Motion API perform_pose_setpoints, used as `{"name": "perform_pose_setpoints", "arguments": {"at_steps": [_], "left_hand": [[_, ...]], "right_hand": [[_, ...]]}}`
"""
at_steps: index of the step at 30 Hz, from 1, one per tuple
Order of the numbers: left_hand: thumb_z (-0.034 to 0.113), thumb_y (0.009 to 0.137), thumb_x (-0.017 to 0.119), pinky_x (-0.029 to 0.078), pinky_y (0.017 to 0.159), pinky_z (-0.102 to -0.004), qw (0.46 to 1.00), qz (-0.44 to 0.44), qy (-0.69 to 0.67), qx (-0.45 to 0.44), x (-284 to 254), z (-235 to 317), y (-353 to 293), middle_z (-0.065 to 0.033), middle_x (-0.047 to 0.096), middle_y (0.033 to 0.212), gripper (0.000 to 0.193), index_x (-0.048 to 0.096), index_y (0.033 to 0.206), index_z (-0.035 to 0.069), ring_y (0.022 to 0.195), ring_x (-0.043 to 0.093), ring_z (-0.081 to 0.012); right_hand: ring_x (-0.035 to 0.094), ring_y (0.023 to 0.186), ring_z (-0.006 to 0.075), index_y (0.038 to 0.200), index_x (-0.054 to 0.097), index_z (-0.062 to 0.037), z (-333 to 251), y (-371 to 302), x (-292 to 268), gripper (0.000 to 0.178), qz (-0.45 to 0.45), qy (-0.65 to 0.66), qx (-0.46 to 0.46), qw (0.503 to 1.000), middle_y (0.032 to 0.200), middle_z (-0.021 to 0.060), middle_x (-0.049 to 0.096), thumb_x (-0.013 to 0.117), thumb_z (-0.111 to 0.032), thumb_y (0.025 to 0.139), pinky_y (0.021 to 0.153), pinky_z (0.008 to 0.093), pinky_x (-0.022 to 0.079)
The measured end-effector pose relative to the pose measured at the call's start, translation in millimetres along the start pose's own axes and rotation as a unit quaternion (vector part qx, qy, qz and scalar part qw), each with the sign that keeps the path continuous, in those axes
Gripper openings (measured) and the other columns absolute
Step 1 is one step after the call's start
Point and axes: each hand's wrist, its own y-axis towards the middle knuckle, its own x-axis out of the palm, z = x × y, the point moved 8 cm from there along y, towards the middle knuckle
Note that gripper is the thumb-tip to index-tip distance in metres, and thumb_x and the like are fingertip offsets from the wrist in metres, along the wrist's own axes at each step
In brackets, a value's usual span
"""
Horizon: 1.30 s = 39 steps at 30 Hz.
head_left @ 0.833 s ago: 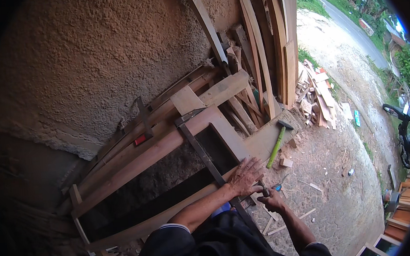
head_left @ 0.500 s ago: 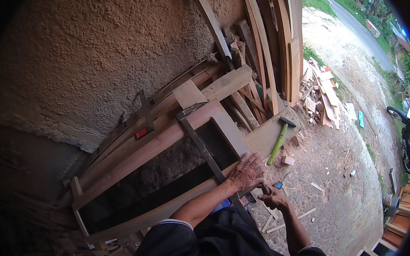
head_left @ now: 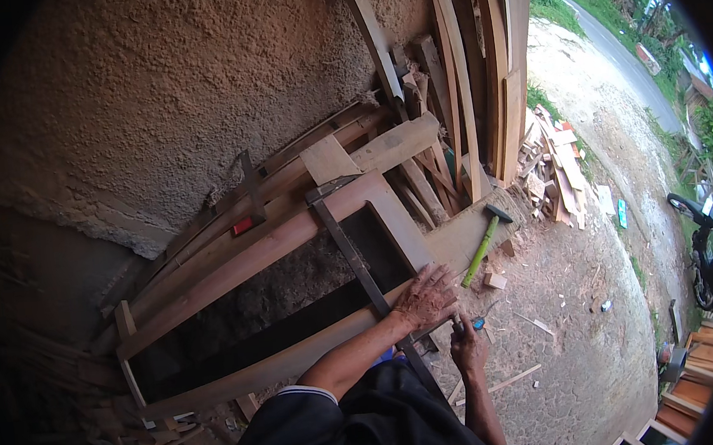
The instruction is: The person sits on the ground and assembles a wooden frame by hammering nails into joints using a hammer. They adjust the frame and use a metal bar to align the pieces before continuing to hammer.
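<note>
Along the far left side we see the rough wall [head_left: 182,94], and beyond our work's right end stand long boards [head_left: 508,121], probably propped upright to save room. On the near side of the wall lies the wooden frame [head_left: 401,232], slanting from near left to far right across the middle of the scene. Its right end sits by a broad pale board [head_left: 457,240], which we take to be a support keeping it off the ground. Across the frame's right part runs the dark metal clamp [head_left: 349,256], its bar spanning both long rails, presumably to draw them together and keep the joints tight. We lay the left hand [head_left: 428,296] flat, fingers spread, on the near right corner, likely to steady the wood. The right hand [head_left: 468,347] is curled in narrow just off that corner, near side; it seems to be at a small dark handle, though we cannot tell how firmly it grips. To the right, the green-handled hammer [head_left: 481,255] rests on the pale board, within reach. Near it sits a small wood block [head_left: 495,280], and by the right hand shows something small and blue [head_left: 479,323], too small to identify.
</note>
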Motion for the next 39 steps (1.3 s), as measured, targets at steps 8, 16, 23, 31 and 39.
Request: {"name": "perform_pose_setpoints", "arguments": {"at_steps": [8, 16, 23, 31, 39], "left_hand": [[0.043, 0.095, 0.06, 0.031, 0.114, -0.0485, 0.98, 0.15, -0.123, -0.052, -37.5, -2.2, -13.0, -0.0141, 0.054, 0.14, 0.04, 0.067, 0.121, 0.013, 0.134, 0.046, -0.03], [0.048, 0.094, 0.069, 0.054, 0.063, -0.0295, 0.67, -0.047, -0.58, -0.461, 16.1, 14.8, -172.8, -0.0073, 0.069, 0.087, 0.044, 0.068, 0.086, 0.005, 0.068, 0.064, -0.0147], [0.065, 0.088, 0.066, 0.057, 0.061, -0.0306, 0.481, -0.052, -0.632, -0.606, 53.4, 15.3, -197.3, -0.0082, 0.069, 0.088, 0.058, 0.066, 0.09, 0.007, 0.07, 0.065, -0.0147], [0.065, 0.086, 0.068, 0.053, 0.052, -0.0353, 0.289, 0.175, -0.791, -0.511, 77.4, 7.6, -140.4, -0.0116, 0.07, 0.089, 0.063, 0.065, 0.098, 0.003, 0.069, 0.068, -0.0243], [0.063, 0.086, 0.069, 0.051, 0.05, -0.0335, 0.317, 0.216, -0.763, -0.521, 82.8, 4.7, -145.8, -0.0127, 0.07, 0.086, 0.062, 0.065, 0.097, 0.002, 0.067, 0.071, -0.0265]], "right_hand": [[0.049, 0.052, 0.0098, 0.15, 0.039, 0.0001, 11.4, -3.3, 32.6, 0.079, -0.455, 0.511, 0.098, 0.723, 0.068, -0.002, 0.052, 0.078, -0.021, 0.085, 0.049, 0.0254, 0.039], [0.064, 0.062, 0.0228, 0.134, 0.056, -0.0148, 9.1, 3.9, 12.3, 0.056, -0.177, 0.176, -0.053, 0.967, 0.072, 0.0073, 0.064, 0.079, -0.023, 0.083, 0.058, 0.0354, 0.049], [0.06, 0.062, 0.0214, 0.128, 0.059, -0.0144, 5.8, -5.6, 8.0, 0.052, -0.077, 0.137, -0.039, 0.987, 0.074, 0.0054, 0.061, 0.079, -0.028, 0.082, 0.058, 0.0355, 0.048], [0.054, 0.06, 0.0137, 0.14, 0.049, -0.0058, 22.1, -20.9, 36.5, 0.064, -0.449, 0.552, 0.135, 0.69, 0.072, 0.0007, 0.057, 0.074, -0.035, 0.089, 0.052, 0.027, 0.04], [0.068, 0.08, 0.0226, 0.135, 0.057, -0.0066, 21.8, -19.1, 7.8, 0.061, -0.049, 0.161, 0.016, 0.986, 0.096, 0.0068, 0.07, 0.08, -0.027, 0.083, 0.07, 0.037, 0.053]]}}
